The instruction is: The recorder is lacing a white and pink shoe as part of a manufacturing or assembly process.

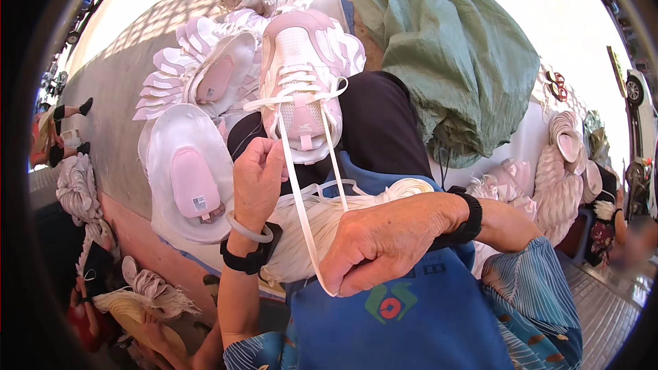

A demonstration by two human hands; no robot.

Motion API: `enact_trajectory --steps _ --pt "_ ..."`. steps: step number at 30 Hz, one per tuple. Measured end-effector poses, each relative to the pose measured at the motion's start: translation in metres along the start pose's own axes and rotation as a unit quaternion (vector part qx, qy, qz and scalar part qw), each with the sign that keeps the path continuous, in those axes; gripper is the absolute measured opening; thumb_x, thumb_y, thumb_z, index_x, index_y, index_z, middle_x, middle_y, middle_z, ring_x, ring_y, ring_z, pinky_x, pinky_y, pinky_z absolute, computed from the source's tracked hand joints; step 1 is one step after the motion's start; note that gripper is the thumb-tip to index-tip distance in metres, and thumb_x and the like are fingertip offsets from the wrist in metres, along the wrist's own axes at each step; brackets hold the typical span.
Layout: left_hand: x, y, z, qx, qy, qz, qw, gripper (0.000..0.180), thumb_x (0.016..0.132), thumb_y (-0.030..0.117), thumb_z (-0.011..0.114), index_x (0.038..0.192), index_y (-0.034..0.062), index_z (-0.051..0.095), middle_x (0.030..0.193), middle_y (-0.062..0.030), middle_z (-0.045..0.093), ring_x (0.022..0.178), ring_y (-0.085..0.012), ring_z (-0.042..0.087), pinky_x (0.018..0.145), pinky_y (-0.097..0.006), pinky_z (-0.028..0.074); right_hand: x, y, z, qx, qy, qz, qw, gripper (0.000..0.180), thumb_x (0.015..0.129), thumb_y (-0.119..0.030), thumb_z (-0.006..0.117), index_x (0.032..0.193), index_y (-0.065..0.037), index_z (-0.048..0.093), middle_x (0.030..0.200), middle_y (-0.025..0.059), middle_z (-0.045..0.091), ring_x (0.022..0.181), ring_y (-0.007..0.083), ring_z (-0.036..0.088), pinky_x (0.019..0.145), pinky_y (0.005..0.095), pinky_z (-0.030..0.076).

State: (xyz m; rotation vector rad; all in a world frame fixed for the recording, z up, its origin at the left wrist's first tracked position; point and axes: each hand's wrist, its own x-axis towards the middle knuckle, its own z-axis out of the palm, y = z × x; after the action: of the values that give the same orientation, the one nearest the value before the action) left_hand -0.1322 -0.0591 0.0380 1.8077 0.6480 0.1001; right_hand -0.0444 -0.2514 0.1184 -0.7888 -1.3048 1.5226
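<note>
A pink and white sneaker (299, 75) rests at my knees, toe pointing away, white lace threaded across its front. My right hand (373, 240) is closed on a white shoelace (299, 202), drawn toward me in a long loop from the shoe's upper eyelets. Just left of that lace, by the shoe's heel, my left hand (257, 175) has its fingers curled and pinched together; what is in them, if anything, is hidden. A bundle of loose white laces (301, 253) lies across my lap, partly behind my right hand and above a blue apron (404, 322).
Nested pink and white shoes (171, 75) are piled left of the sneaker. A white shoe-shaped piece with a pink insole (193, 181) lies nearer. A green sack (452, 55) stands at the far right. More shoes (558, 171) are stacked rightward; other people sit at both edges.
</note>
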Motion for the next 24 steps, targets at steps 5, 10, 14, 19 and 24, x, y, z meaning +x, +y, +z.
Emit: enact_trajectory --steps 5,10,14,19,24 --pt "0.007 0.01 0.019 -0.316 -0.221 -0.188 0.903 0.046 0.101 0.037 0.041 0.115 -0.005 0.052 0.105 -0.0173 0.064 0.091 -0.0267 0.066 0.083 -0.037 0.054 0.009 -0.013 0.008 0.007 -0.029 -0.045 0.999 0.013 0.089 -0.005 0.055 0.078 0.002 0.051 0.066 0.0112 0.052 0.062 0.025 0.055 0.057 0.0343 0.042" --pt "0.018 0.01 0.04 -0.502 -0.234 -0.207 0.806 0.033 0.101 0.03 0.045 0.111 0.0003 0.055 0.088 -0.0081 0.062 0.072 -0.015 0.061 0.073 -0.032 0.053 0.007 0.015 0.016 -0.186 0.007 -0.02 0.982 0.016 0.089 -0.006 0.054 0.076 0.001 0.047 0.07 0.014 0.054 0.068 0.0282 0.06 0.061 0.0375 0.044" --pt "0.011 0.009 0.036 -0.446 -0.188 -0.215 0.848 0.027 0.1 0.028 0.049 0.106 0.003 0.056 0.07 0.0039 0.045 0.054 -0.0051 0.041 0.056 -0.025 0.043 -0.015 0.001 0.001 -0.245 0.19 -0.031 0.95 0.006 0.079 -0.006 0.061 0.077 -0.001 0.06 0.079 0.0133 0.057 0.071 0.0293 0.059 0.061 0.0386 0.046" --pt "-0.008 -0.006 0.012 -0.359 -0.14 -0.189 0.903 0.028 0.1 0.031 0.048 0.101 0.0048 0.057 0.067 0.0057 0.039 0.051 -0.0033 0.032 0.049 -0.021 0.033 -0.022 -0.019 -0.02 -0.25 0.35 -0.145 0.891 0.004 0.079 0.001 0.061 0.082 -0.001 0.061 0.11 0.0144 0.059 0.096 0.0244 0.061 0.087 0.0363 0.047" --pt "-0.018 0.001 -0.01 -0.329 -0.111 -0.183 0.92 0.025 0.099 0.029 0.051 0.092 0.0061 0.058 0.063 0.0073 0.037 0.05 -0.0019 0.03 0.048 -0.021 0.032 -0.022 -0.021 -0.022 0.01 0.384 -0.123 0.915 0.01 0.09 -0.007 0.052 0.083 -0.002 0.056 0.079 0.0042 0.06 0.075 0.0112 0.057 0.066 0.0253 0.046"
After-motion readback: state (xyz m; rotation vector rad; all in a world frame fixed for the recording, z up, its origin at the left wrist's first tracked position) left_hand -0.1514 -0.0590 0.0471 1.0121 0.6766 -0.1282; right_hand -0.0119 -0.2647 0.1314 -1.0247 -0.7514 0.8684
